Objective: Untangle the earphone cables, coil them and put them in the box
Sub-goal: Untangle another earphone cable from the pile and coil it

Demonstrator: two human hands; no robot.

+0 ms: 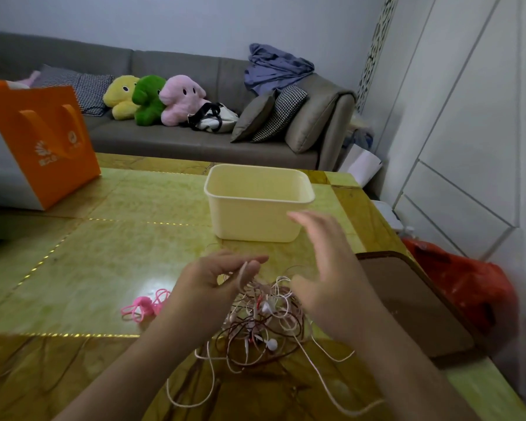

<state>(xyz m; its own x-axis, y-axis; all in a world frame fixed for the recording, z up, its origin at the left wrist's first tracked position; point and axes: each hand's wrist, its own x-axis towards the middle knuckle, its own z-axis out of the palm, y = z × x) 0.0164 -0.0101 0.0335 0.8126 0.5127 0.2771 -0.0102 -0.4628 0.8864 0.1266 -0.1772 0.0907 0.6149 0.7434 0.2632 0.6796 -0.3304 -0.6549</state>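
Head view shows your earphone cables (264,317) knotted on the tabletop (104,253); your left hand (213,287) pinches a strand, your right hand (331,268) hovers, fingers straight. Nothing lies coiled, and the box (255,220) behind looks empty.

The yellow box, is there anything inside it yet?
Nothing shows inside the yellow box, though its near wall hides the bottom. The earphone cables lie tangled on the table.

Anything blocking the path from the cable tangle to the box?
Nothing visible. The tangle of earphone cables lies just in front of the open cream box, with bare table between. The right hand hovers there; the left hand pinches a cable.
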